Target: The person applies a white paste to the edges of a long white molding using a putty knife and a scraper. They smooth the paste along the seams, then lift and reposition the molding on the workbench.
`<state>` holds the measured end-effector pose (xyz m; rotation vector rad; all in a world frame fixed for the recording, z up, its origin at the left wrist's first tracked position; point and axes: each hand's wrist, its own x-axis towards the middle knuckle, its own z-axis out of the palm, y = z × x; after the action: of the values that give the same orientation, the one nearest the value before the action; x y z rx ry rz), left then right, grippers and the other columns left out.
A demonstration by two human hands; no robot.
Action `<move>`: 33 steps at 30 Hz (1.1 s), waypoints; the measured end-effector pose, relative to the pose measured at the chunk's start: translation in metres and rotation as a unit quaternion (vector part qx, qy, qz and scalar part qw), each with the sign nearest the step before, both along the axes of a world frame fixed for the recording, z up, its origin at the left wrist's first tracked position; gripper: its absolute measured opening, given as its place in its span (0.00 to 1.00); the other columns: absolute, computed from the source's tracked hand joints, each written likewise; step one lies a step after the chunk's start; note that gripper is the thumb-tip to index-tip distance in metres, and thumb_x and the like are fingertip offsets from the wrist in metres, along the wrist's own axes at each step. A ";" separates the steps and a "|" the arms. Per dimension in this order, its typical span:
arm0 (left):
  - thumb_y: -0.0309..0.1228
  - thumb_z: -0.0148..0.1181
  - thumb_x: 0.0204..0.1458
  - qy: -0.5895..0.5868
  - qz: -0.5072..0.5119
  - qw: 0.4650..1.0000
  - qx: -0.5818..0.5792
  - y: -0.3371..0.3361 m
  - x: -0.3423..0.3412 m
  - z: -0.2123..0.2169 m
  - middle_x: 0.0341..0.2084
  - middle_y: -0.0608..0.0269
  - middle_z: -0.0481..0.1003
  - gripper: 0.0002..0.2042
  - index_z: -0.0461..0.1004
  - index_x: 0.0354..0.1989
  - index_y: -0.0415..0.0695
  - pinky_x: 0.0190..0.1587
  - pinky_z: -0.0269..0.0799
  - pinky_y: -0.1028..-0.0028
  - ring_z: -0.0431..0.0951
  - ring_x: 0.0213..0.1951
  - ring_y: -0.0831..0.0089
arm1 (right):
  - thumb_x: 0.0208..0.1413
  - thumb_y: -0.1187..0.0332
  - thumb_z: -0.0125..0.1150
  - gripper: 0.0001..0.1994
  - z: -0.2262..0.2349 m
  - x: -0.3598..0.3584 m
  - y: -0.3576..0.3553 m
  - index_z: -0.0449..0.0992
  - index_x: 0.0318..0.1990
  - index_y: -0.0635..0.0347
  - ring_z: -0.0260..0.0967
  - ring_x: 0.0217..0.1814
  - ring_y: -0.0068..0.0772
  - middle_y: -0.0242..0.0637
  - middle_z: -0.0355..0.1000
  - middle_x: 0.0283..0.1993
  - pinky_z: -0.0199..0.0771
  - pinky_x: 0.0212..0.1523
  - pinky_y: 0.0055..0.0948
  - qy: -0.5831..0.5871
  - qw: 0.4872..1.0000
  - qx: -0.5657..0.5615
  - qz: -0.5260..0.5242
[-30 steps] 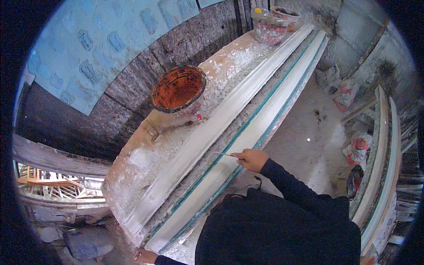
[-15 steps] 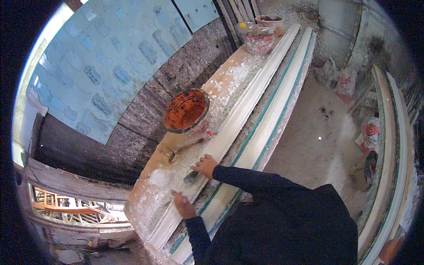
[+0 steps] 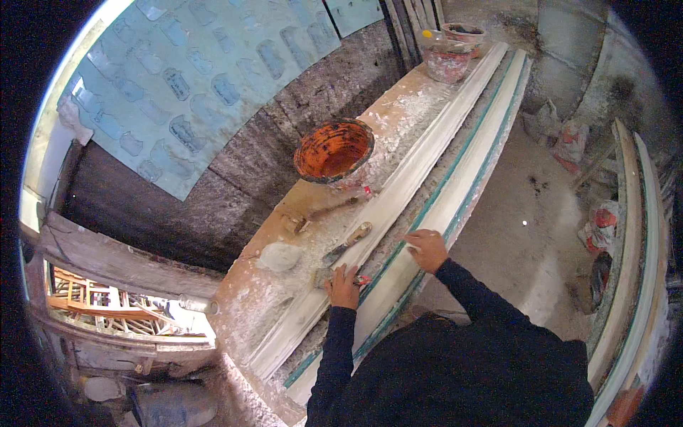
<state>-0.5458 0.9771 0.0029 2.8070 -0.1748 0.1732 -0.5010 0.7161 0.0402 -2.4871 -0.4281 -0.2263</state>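
My left hand [image 3: 344, 288] is closed at the left white moulding [image 3: 398, 186], around what looks like a brush with a red-ended handle [image 3: 364, 280]; its pale head shows past the fingers. My right hand [image 3: 428, 250] is over the right white moulding [image 3: 466, 176], which has teal edges. Its fingers are pinched together, and whatever may be between them is too small to name. A putty knife [image 3: 346, 245] with a wooden handle and dark blade lies across the left edge of the left moulding, just beyond my left hand. Beside it on the bench is a whitish lump [image 3: 279, 257].
An orange bucket [image 3: 333, 151] with dark stains stands on the powdery bench [image 3: 245, 281], near a stick-like tool [image 3: 324, 213]. More buckets [image 3: 449, 60] stand at the far end. Further long mouldings [image 3: 640, 235] lean at the right, beside red-and-white bags [image 3: 602, 226].
The putty knife has left my right hand and now lies down. My right hand moved right to the teal-edged moulding; my left came forward and right. The view shifted.
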 end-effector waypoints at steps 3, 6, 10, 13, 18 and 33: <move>0.21 0.52 0.36 0.050 0.044 0.997 -0.033 -0.004 0.005 -0.006 0.55 0.57 0.55 0.29 0.62 0.52 0.57 0.56 0.37 0.44 0.51 0.59 0.59 | 0.44 0.66 0.53 0.15 -0.021 -0.023 -0.049 0.72 0.43 0.46 0.64 0.47 0.39 0.35 0.69 0.42 0.63 0.47 0.37 -0.001 0.997 0.006 -0.073; 0.19 0.50 0.34 0.028 0.066 0.991 -0.110 -0.012 -0.002 0.004 0.56 0.53 0.52 0.31 0.61 0.53 0.55 0.57 0.35 0.46 0.48 0.60 0.57 | 0.44 0.64 0.54 0.14 -0.034 -0.035 -0.092 0.73 0.42 0.46 0.64 0.46 0.40 0.37 0.70 0.42 0.64 0.47 0.36 0.047 0.988 0.029 -0.143; 0.20 0.49 0.38 0.022 0.049 0.919 -0.390 -0.031 -0.039 0.031 0.48 0.53 0.64 0.24 0.62 0.50 0.40 0.54 0.54 0.62 0.63 0.51 0.61 | 0.45 0.65 0.53 0.13 -0.050 -0.016 -0.154 0.74 0.41 0.46 0.64 0.46 0.42 0.39 0.68 0.44 0.65 0.46 0.35 0.015 0.986 0.062 -0.156; 0.24 0.50 0.46 0.130 0.030 0.789 -0.600 -0.063 -0.067 0.031 0.37 0.55 0.70 0.15 0.64 0.44 0.35 0.47 0.64 0.73 0.71 0.41 0.68 | 0.45 0.66 0.52 0.14 -0.063 0.027 -0.196 0.73 0.42 0.46 0.64 0.46 0.44 0.42 0.67 0.45 0.65 0.47 0.35 -0.020 0.990 0.064 -0.122; 0.29 0.52 0.49 0.334 0.064 0.706 -0.620 -0.143 -0.064 0.015 0.34 0.56 0.71 0.15 0.65 0.44 0.35 0.43 0.67 0.73 0.72 0.38 0.70 | 0.45 0.70 0.52 0.16 -0.047 0.120 -0.268 0.72 0.44 0.50 0.63 0.48 0.44 0.43 0.66 0.45 0.63 0.50 0.33 0.039 0.995 0.023 -0.091; 0.35 0.50 0.51 0.187 0.248 0.487 -0.817 -0.370 0.042 -0.033 0.41 0.54 0.68 0.19 0.60 0.50 0.41 0.41 0.70 0.64 0.73 0.37 0.59 | 0.43 0.66 0.57 0.30 -0.031 0.305 -0.438 0.55 0.57 0.46 0.56 0.55 0.47 0.47 0.59 0.53 0.57 0.55 0.36 0.041 0.999 -0.029 0.008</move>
<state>-0.5041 0.6069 -0.0297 0.7788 0.6117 -0.1339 -0.1962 0.2785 0.0091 -2.5386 -0.4268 -0.1071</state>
